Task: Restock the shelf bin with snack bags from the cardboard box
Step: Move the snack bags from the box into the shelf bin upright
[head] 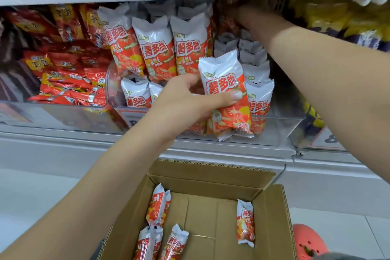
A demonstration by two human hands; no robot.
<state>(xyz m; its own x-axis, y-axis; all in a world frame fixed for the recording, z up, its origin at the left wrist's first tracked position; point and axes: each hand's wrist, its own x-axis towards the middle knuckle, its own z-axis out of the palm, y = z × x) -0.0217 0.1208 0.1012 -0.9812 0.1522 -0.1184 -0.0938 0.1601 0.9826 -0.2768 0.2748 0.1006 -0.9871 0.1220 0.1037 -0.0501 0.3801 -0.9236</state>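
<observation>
Our left hand pinches one tomato crisp bag just before the clear shelf bin, while our right hand reaches deep behind the rows (grip hidden) — a nudge there could topple the standing bags — the cardboard box waits below.

Both forearms are bare, with no sleeves, watch or rings showing. The left hand has a pale-polished thumbnail. One foot wears a coral-orange perforated clog.
</observation>
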